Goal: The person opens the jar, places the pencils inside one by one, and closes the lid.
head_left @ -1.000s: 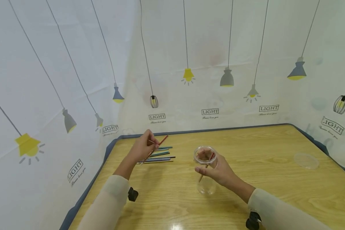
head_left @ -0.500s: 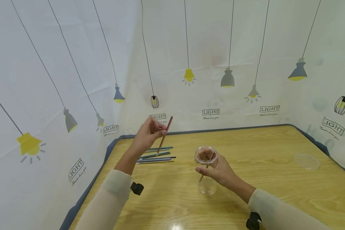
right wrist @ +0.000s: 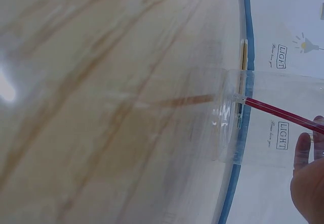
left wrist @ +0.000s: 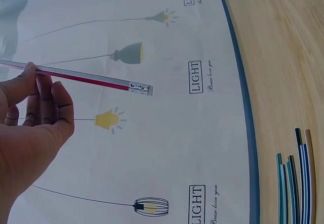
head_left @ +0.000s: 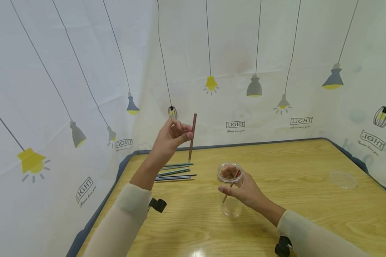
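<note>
My left hand (head_left: 171, 137) pinches a red pencil (head_left: 193, 132) between thumb and fingers. It stands nearly upright, above the table. In the left wrist view this pencil (left wrist: 91, 79) has silver stripes, and its metal ferrule and eraser (left wrist: 140, 88) point away from the hand. My right hand (head_left: 244, 191) grips a clear plastic jar (head_left: 225, 180) that stands open-topped on the table. Inside the jar leans another red pencil (head_left: 226, 196). In the right wrist view, that pencil (right wrist: 278, 111) has its eraser end at the jar's bottom, and fingers (right wrist: 301, 150) press the jar wall.
Several blue, green and dark pencils (head_left: 173, 172) lie side by side on the wooden table (head_left: 186, 214), left of the jar. A clear round lid (head_left: 342, 180) lies flat at the right. A white cloth wall (head_left: 196, 96) printed with lamps stands behind the table.
My left hand has lifted the red pencil up from near the other pencils, moved it rightward and turned it from slanted to nearly upright. My right hand and the jar stay put.
</note>
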Motion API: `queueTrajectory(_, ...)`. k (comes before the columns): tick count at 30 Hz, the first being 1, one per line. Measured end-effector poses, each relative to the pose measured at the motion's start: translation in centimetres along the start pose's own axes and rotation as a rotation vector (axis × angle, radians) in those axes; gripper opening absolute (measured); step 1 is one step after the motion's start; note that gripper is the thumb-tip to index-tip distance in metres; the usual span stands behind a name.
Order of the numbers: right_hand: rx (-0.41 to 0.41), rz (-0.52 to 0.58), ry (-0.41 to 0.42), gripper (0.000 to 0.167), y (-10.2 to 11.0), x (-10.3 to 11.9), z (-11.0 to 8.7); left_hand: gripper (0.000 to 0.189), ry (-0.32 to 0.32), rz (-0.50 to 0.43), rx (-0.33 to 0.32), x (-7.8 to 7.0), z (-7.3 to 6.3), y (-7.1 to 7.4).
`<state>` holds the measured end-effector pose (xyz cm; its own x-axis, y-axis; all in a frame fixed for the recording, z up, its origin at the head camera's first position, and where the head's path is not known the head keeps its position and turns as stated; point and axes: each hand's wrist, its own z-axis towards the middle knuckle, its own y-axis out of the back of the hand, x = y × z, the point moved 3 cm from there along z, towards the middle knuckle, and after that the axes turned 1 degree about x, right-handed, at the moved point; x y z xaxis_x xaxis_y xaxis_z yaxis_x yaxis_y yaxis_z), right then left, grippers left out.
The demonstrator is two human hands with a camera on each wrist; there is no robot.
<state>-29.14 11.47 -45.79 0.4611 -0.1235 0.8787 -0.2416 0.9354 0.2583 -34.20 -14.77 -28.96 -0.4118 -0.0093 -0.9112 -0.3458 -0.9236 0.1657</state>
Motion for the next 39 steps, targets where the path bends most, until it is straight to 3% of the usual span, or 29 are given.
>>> queueTrajectory(6, -0.001, 0.017, -0.008, 0.059, -0.1, 0.1, 0.1, 0.026, -0.006, -0.066, -0.015, -1.1, 0.2, -0.8)
queueTrajectory(11, 0.006, 0.013, -0.011, 0.060, -0.2, 0.1, 0.0, 0.028, -0.033, -0.181, 0.018, -1.8, 0.2, -1.6)
queueTrajectory(19, 0.002, 0.000, -0.023, 0.058, -0.2, 0.2, 0.1, 0.027, -0.060, -0.256, 0.036, -2.9, 0.3, -2.7)
queueTrajectory(39, 0.000, 0.001, -0.043, 0.057, -0.2, 0.1, 0.0, 0.028, -0.059, -0.310, 0.116, -3.7, 0.2, -5.3)
